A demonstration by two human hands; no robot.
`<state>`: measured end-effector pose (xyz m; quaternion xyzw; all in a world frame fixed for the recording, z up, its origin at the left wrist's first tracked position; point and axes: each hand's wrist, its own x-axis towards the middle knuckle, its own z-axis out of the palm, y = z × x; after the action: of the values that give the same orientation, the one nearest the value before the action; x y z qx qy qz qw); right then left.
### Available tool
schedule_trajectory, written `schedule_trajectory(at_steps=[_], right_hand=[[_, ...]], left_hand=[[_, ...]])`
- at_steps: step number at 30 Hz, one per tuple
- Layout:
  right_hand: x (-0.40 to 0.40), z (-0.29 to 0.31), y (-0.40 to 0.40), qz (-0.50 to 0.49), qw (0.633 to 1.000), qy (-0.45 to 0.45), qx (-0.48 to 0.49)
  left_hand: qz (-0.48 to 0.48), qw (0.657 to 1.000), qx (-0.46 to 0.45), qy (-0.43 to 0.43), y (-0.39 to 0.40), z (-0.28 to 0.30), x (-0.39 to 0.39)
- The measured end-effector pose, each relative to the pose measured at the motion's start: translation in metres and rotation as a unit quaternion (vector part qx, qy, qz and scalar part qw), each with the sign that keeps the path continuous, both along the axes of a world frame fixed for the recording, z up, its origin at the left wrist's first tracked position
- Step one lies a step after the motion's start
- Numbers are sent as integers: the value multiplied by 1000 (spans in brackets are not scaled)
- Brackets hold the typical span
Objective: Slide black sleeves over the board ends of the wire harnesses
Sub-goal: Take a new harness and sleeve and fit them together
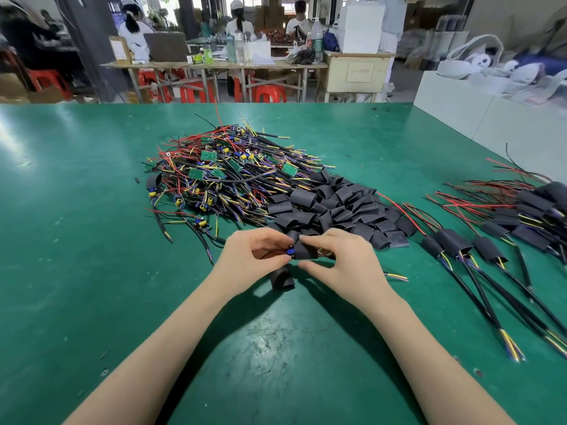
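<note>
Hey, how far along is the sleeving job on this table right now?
Done: a row of cable harnesses already wearing black sleeves lies at the right. In hand: the left hand holds a blue-tipped board end while the right hand pinches a black sleeve partly over it. Left: a big tangled pile of bare green-board harnesses beside a heap of loose black sleeves. Most of the work looks ahead.

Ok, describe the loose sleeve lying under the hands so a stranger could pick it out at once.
Start at the green table and find the heap of black sleeves at its middle. Come toward the near edge, past the left hand and right hand. One sleeve lies just below them, alone on bare mat, apart from the heap, with no wires in it.
</note>
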<state>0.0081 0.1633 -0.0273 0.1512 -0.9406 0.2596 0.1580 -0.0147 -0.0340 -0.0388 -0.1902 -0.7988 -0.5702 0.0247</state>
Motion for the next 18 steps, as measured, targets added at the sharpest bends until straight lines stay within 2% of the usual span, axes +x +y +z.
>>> schedule_trajectory(at_steps=[6,15,18], right_hand=[[-2,2,4,22,999,-21,-11],[-1,2,2,69,996,-5,-56],[-1,1,1,53,997,-10,-55]], left_hand=[[-24,1000,-14,13,2,2,1],[-26,1000,-11,-10,0,4,1],[-22,1000,-5,-9,0,3,1]])
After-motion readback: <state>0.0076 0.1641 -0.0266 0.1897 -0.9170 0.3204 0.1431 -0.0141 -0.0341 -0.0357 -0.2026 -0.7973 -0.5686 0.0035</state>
